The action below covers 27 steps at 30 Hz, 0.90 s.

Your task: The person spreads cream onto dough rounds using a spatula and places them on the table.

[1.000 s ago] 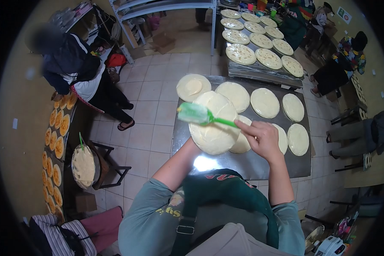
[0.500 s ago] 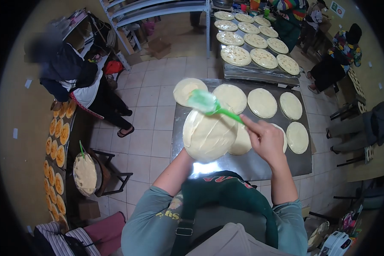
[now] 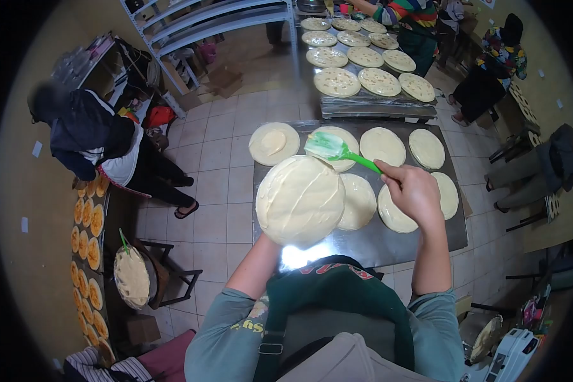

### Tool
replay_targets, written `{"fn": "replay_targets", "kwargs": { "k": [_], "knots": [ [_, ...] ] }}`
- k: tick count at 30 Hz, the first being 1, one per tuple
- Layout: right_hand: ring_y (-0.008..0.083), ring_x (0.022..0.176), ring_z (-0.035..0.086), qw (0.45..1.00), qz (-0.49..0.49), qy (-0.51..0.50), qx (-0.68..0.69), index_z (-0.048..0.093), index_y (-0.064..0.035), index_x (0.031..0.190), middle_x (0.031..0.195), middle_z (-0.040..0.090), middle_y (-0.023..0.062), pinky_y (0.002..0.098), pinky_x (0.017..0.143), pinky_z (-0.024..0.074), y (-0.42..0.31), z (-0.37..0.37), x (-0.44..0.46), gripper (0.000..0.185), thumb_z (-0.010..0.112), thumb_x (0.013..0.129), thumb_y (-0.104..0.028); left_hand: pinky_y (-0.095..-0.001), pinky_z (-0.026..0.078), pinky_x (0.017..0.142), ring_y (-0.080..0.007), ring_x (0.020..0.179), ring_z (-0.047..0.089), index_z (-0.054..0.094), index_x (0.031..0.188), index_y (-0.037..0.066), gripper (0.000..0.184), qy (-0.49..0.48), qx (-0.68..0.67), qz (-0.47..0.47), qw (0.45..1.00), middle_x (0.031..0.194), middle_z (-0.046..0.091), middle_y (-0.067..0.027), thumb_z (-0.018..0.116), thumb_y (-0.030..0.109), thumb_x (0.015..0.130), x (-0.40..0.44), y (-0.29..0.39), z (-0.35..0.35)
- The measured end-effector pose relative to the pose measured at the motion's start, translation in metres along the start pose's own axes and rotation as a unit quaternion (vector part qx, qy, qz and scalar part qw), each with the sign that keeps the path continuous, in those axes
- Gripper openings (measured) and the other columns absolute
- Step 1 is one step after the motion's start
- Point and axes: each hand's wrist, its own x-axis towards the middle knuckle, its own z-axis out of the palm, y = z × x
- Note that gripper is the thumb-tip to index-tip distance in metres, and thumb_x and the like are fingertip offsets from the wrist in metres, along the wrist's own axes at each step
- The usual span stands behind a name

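Green spatula (image 3: 345, 153) clamped in your right hand (image 3: 415, 191), your left hand, its grip hidden, seemingly bore the coated round (image 3: 300, 200) from below, over the worktop's (image 3: 388, 247) near left, so its top lay exposed.

Twelve spotted rounds (image 3: 380, 83), eight pale rounds (image 3: 300, 200)

No full word can be read: red letters curve across the dark green apron (image 3: 337, 290), warped by its folds, while yellow lettering on the wearer's shirt (image 3: 247, 326) runs beside the apron strap (image 3: 272, 337), too small and distorted to make out.
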Motion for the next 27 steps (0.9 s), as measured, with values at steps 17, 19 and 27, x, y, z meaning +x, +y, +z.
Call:
{"fn": "replay_targets", "kwargs": {
  "k": [17, 19, 27],
  "knots": [
    [0.0278, 0.064, 0.058, 0.974, -0.012, -0.144, 0.176, 0.062, -0.0239, 0.107, 0.070, 0.060, 0.0138, 0.0346, 0.061, 0.0440, 0.039, 0.011, 0.009, 0.027, 0.056, 0.081, -0.025, -0.0453, 0.045, 0.089, -0.0286, 0.109, 0.051, 0.040, 0.126, 0.010, 0.054, 0.012, -0.073, 0.036, 0.997, 0.123, 0.048, -0.0126, 0.032, 0.048, 0.089, 0.002, -0.011, -0.045],
    [0.0273, 0.064, 0.058, 0.979, -0.018, -0.151, 0.136, 0.062, -0.0209, 0.108, 0.070, 0.060, 0.0148, 0.0338, 0.062, 0.0440, 0.039, 0.006, 0.003, 0.028, 0.056, 0.081, -0.025, -0.0454, 0.045, 0.089, -0.0287, 0.109, 0.051, 0.040, 0.126, 0.010, 0.054, 0.015, -0.081, 0.045, 0.996, 0.123, 0.048, -0.0125, 0.032, 0.048, 0.089, 0.004, -0.006, -0.052],
    [0.0069, 0.062, 0.044, 0.945, -0.058, -0.131, 0.294, 0.057, -0.0106, 0.115, 0.066, 0.056, 0.0060, 0.0224, 0.061, 0.0402, 0.061, 0.035, 0.008, 0.030, 0.054, 0.085, -0.014, -0.0457, 0.045, 0.089, -0.0289, 0.109, 0.051, 0.041, 0.126, 0.011, 0.054, 0.022, -0.113, 0.073, 0.991, 0.123, 0.049, -0.0123, 0.032, 0.049, 0.089, 0.002, -0.022, -0.060]
  ]
}}
